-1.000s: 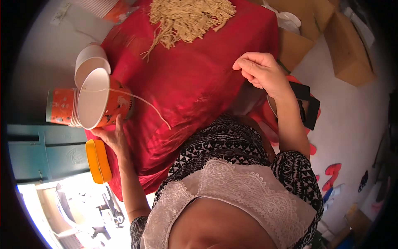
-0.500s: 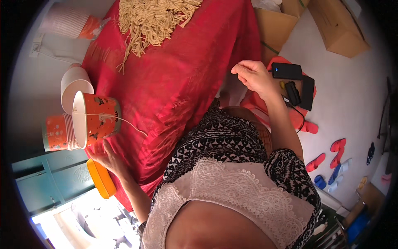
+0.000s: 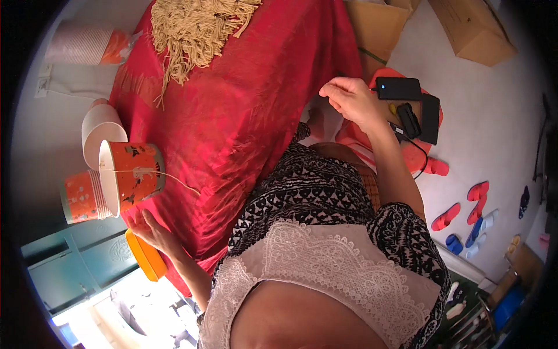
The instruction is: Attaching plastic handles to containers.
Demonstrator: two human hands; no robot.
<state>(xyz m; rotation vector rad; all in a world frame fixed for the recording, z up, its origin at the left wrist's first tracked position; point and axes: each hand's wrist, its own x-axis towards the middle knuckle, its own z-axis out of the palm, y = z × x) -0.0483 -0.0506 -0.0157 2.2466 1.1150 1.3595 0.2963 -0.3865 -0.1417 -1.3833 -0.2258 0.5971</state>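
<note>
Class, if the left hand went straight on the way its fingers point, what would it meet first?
The left hand would probably meet the orange patterned cup first, though depth is hard to judge from this single view.

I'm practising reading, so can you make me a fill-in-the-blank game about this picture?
The tan strings lie on a cloth coloured ____.
The hand closer to the orange cups is the ____ one.
The slippers are on the picture's ____ side.

Missing words: red, left, right.
</note>
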